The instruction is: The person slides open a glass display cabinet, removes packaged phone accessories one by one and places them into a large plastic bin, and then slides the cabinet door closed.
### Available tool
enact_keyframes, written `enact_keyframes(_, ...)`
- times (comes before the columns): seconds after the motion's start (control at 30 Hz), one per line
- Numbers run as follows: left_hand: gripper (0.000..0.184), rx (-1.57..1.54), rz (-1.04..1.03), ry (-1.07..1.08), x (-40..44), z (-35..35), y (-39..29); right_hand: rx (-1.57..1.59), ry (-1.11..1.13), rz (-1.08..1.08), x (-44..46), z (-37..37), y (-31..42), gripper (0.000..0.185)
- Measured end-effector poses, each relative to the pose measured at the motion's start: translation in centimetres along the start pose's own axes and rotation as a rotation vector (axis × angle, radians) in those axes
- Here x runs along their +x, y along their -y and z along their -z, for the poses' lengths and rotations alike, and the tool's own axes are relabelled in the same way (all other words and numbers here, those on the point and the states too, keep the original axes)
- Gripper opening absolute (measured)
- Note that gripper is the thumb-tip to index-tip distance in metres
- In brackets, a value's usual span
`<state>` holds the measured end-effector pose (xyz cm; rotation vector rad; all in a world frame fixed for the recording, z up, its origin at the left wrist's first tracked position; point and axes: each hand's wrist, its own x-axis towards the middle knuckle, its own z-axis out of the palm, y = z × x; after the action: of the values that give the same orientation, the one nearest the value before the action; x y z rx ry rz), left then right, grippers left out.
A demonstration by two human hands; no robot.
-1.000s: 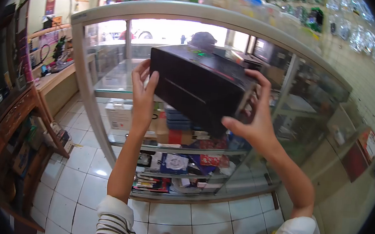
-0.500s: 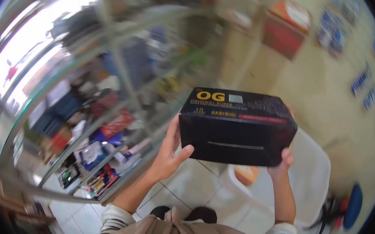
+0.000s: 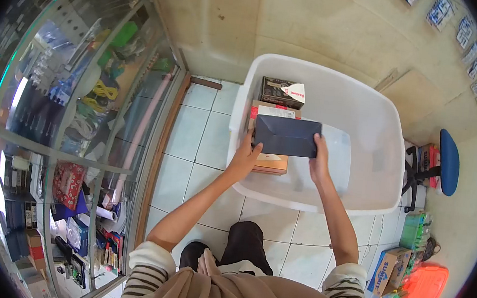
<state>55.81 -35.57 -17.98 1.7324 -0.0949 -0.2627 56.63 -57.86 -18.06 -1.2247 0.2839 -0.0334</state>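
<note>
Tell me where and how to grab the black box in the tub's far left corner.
Grip the black box by its right end, coming from above and the right. Its left end sits close to the wall of the tub, likely leaving fingers little room, while the right end stands well away from the opposite wall.

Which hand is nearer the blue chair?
Right. The right hand holds the dark box at its end toward the blue chair; the left hand is at the far end.

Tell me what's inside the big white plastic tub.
Near the left wall of the tub: a black printed cardboard box, red-white packaging and orange packaging. The held dark rectangular box hides what joins or separates the last two.
</note>
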Motion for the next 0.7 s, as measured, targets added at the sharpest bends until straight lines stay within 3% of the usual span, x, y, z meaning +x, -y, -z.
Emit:
enact_keyframes(0.2, 0.057, 0.458, 0.329, 0.138, 4.5, -1.8, 6.0, -0.054, -0.043, -0.439, 1.4, 2.7, -6.8, 0.039)
enact_keyframes(0.23, 0.062, 0.591, 0.381, 0.150, 4.8, -2.0, 6.4, -0.050, -0.047, -0.443, 1.8, 3.0, -7.8, 0.039)
enact_keyframes(0.43, 0.084, 0.735, 0.322, 0.142, 5.8, -2.5, 7.9, -0.271, -0.061, -0.484, 3.6, 2.2, -10.2, 0.045)
enact_keyframes(0.7, 0.076, 0.755, 0.345, 0.197, 4.0, -2.7, 5.8, -0.271, 0.009, -0.512, 3.6, 1.2, -10.2, 0.044)
